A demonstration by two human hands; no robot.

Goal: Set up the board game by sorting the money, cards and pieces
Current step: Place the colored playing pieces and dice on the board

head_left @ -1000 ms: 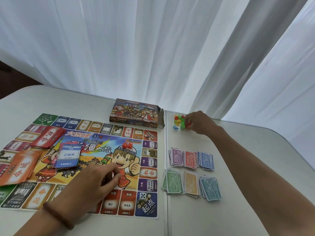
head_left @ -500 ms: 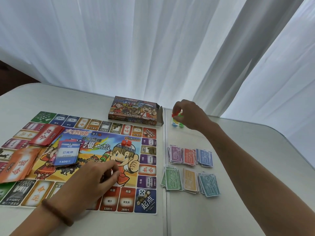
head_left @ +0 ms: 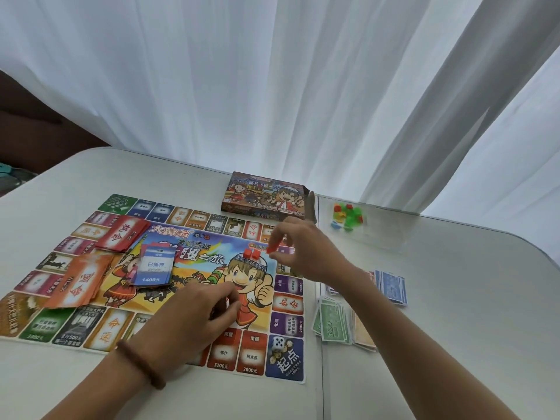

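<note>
Left hand point(head_left: 200, 316) rests on the near part of the board point(head_left: 174, 237), wrist low, fingers curled under; whether it grips anything cannot be told; right hand point(head_left: 306, 250), arm stretched in from the near right, hangs above the board's far right part, thumb and forefinger pinching a red piece point(head_left: 273, 247) just beside two red pieces point(head_left: 253, 253) on the board; money piles point(head_left: 331, 322) lie right of it.

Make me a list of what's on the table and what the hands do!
Board: on the white table
Right hand: pinches a red piece above the board
Left hand: curled on the board; grip unclear
Red pieces on board: two together
Loose pieces: coloured pile beside the game box
Money: piles right of the board
Cards: red, orange, blue stacks on the board
</note>
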